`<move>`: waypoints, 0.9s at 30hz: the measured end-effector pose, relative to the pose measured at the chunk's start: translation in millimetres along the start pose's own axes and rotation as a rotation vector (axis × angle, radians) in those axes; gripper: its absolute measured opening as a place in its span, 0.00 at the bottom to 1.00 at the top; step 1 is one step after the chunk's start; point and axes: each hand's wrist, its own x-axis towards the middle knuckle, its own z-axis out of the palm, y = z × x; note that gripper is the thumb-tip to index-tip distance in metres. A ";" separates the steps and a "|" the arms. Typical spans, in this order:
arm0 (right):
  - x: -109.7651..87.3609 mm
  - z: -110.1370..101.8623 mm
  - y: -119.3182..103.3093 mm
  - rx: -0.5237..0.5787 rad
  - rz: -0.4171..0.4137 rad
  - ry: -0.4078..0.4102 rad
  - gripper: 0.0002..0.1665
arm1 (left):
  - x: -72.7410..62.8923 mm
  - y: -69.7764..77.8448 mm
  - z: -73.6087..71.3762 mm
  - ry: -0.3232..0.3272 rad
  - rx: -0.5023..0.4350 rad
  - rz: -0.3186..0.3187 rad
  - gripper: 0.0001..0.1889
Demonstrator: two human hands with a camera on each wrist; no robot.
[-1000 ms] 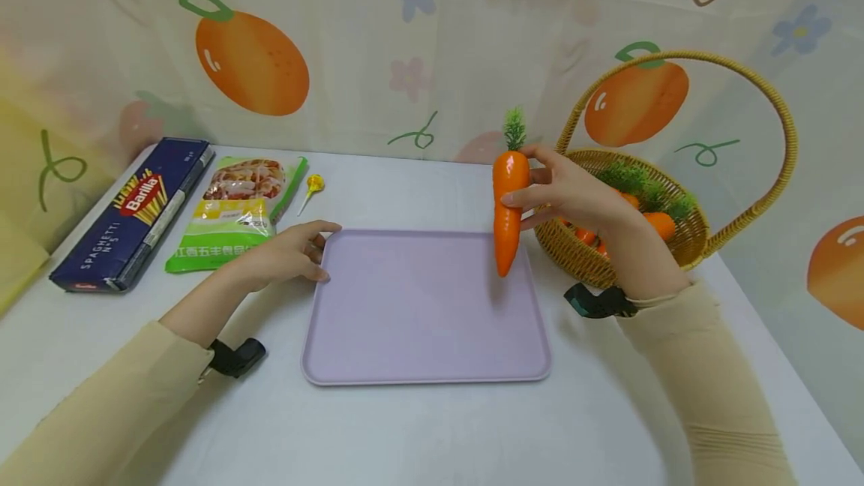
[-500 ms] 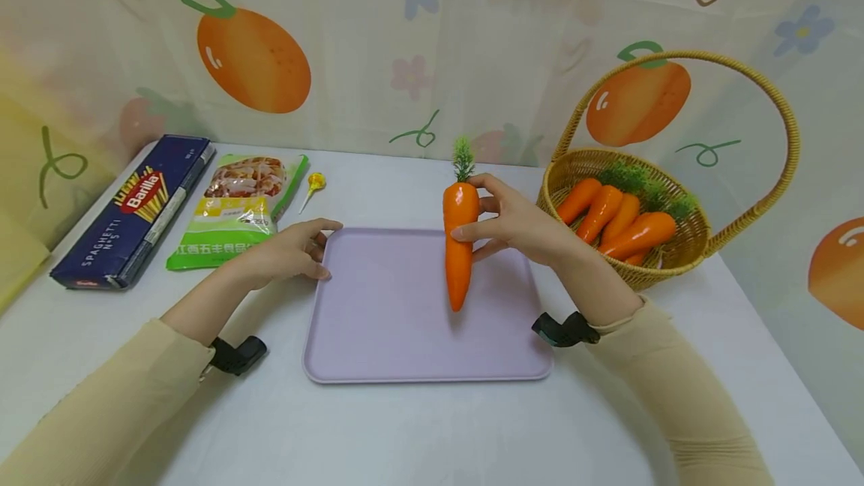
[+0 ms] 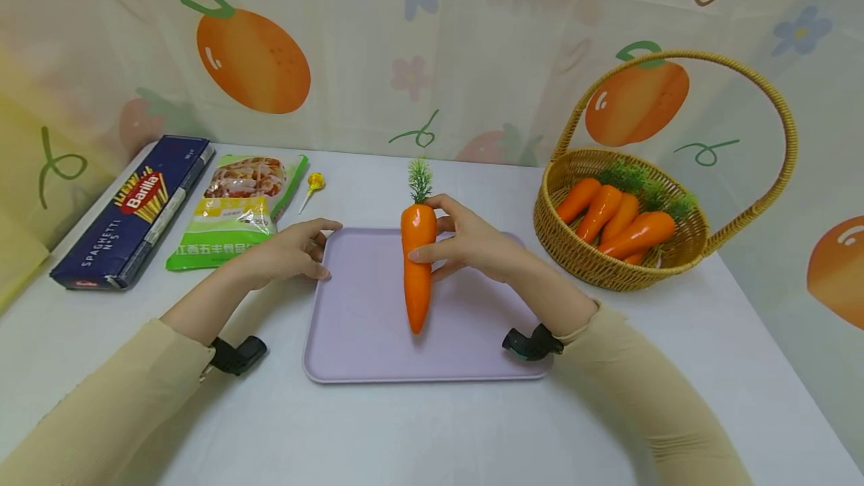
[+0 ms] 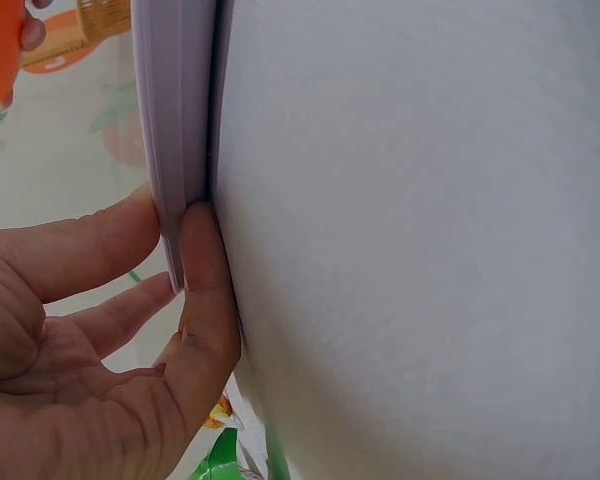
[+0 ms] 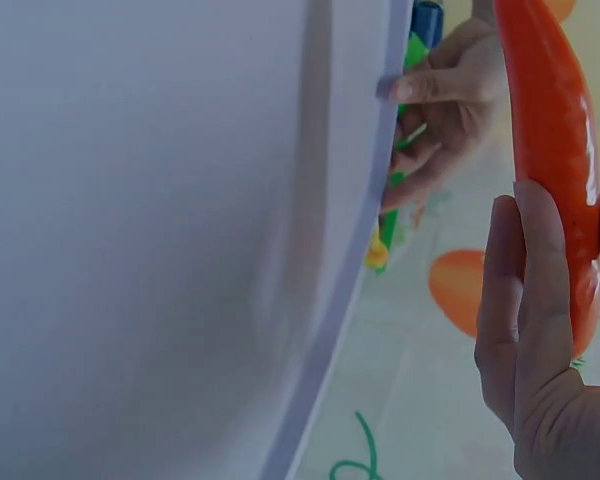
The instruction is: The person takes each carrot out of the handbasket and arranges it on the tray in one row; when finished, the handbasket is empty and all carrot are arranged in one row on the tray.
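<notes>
An orange carrot (image 3: 417, 298) with a green feathery top is pinched between the thumb and fingers of my right hand (image 3: 472, 242). Its tip points down over the middle of the pale purple tray (image 3: 351, 343). In the right wrist view the carrot (image 5: 555, 110) is raised above the tray's surface. My left hand (image 3: 286, 253) holds the tray's left edge near the far corner. Seen from the left wrist, the thumb of that hand (image 4: 100, 340) lies on the inner side of the rim (image 4: 175, 100), and a finger reaches beneath it.
Several more carrots (image 3: 621, 220) lie in a wicker basket (image 3: 567, 253) with a tall handle, right of the tray. A blue spaghetti box (image 3: 135, 216), a green-and-white food packet (image 3: 232, 208) and a yellow lollipop (image 3: 314, 182) lie at the back left. A patterned curtain (image 3: 351, 58) hangs behind.
My right hand has carried the carrot leftward and lower, from beside the basket to over the middle of the tray. The left hand keeps its place on the tray's edge.
</notes>
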 end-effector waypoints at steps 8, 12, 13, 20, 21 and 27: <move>10.0 21.6 1.2 -0.039 0.009 -0.037 0.40 | 0.0 1.6 -0.1 -0.002 0.022 -0.012 0.42; 15.2 32.9 3.0 -0.065 0.030 -0.050 0.42 | 0.3 1.5 -0.2 -0.004 0.023 -0.016 0.41; 16.4 35.6 3.5 -0.072 0.033 -0.050 0.42 | 0.2 1.4 -0.2 -0.005 0.023 -0.018 0.41; 25.1 52.1 5.2 -0.093 0.056 -0.038 0.44 | 0.5 1.4 -0.1 -0.002 0.027 -0.017 0.41; 26.5 54.2 5.2 -0.090 0.060 -0.038 0.44 | 0.6 1.2 -0.1 0.000 0.027 -0.013 0.41; 33.1 63.5 3.0 -0.082 0.086 -0.028 0.45 | 1.7 0.0 -0.6 0.002 0.031 0.000 0.41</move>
